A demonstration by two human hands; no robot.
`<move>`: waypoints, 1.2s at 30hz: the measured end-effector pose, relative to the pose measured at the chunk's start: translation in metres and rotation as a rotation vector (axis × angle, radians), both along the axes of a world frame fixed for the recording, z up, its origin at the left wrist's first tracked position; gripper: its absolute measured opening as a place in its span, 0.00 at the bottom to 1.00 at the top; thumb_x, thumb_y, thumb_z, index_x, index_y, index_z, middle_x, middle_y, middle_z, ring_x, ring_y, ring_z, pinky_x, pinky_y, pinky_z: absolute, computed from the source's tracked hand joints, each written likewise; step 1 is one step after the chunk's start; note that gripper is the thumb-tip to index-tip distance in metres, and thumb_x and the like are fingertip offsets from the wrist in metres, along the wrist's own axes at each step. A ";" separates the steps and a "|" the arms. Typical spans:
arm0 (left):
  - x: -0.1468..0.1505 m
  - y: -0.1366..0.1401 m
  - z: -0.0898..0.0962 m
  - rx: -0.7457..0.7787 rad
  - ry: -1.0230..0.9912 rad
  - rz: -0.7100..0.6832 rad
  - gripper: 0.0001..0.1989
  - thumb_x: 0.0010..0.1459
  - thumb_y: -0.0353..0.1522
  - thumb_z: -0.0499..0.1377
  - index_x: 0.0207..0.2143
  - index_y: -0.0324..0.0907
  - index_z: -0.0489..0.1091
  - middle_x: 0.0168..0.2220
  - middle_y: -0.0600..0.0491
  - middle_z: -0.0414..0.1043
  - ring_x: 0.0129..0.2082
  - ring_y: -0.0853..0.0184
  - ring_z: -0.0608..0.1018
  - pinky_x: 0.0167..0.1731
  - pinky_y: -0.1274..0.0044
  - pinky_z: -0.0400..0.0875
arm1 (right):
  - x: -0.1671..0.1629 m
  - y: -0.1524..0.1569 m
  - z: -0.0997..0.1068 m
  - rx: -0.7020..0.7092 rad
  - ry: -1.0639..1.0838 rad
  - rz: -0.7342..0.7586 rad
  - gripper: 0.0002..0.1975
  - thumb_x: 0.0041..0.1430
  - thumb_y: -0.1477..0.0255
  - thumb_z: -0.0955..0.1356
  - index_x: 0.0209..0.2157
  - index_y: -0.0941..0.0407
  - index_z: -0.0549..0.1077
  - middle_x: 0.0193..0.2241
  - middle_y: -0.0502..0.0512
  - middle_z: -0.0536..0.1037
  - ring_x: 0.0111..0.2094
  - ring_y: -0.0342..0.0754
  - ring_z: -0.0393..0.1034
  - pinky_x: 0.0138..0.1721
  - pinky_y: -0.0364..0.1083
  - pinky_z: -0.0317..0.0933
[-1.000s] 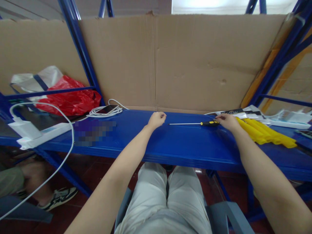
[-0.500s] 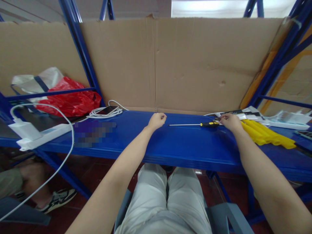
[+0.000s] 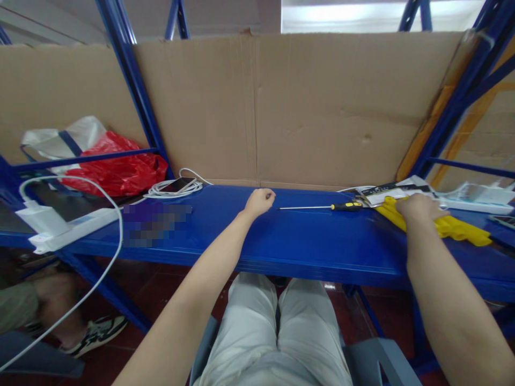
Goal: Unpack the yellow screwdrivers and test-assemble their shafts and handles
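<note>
My left hand (image 3: 259,202) is curled closed above the blue tabletop (image 3: 306,236), near the tip of a screwdriver. Something small and dark shows at its fingers, too small to name. The screwdriver (image 3: 346,206), with a black and yellow handle and a long thin shaft, lies crosswise between my hands. My right hand (image 3: 419,207) rests over a bundle of soft yellow sheeting or sleeves (image 3: 462,230), its visible fingers apart; the other fingertips are hidden. Behind that hand lies a white and black printed packet (image 3: 406,186).
A power strip with a charger (image 3: 52,228) and its looping white cable stand at left. A phone (image 3: 177,185) lies on coiled white cable near a red plastic bag (image 3: 120,166). Another power strip (image 3: 478,199) is at right. Cardboard (image 3: 298,107) walls the back. A seated person's leg (image 3: 60,305) shows lower left.
My right hand has moved right, away from the screwdriver handle and onto the yellow bundle, whose left end now shows farther left. My left hand stays about where it was.
</note>
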State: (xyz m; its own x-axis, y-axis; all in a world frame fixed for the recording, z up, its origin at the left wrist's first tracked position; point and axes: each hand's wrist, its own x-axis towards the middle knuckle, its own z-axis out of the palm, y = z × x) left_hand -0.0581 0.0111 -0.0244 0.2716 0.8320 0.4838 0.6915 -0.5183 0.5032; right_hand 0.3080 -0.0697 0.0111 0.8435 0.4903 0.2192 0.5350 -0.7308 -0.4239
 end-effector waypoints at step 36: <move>0.036 -0.016 -0.004 0.237 0.054 -0.132 0.13 0.57 0.34 0.56 0.41 0.39 0.74 0.43 0.46 0.75 0.46 0.62 0.75 0.49 0.70 0.66 | -0.045 0.032 -0.009 0.394 -0.162 0.509 0.15 0.50 0.65 0.68 0.37 0.60 0.76 0.36 0.65 0.78 0.40 0.58 0.72 0.40 0.51 0.63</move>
State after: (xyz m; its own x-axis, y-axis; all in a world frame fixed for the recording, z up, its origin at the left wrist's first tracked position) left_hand -0.0217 -0.0045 -0.0283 0.4003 0.6528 0.6431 0.6327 -0.7046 0.3213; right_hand 0.2630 -0.0372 0.0021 0.4690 0.6761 0.5682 0.8521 -0.1771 -0.4925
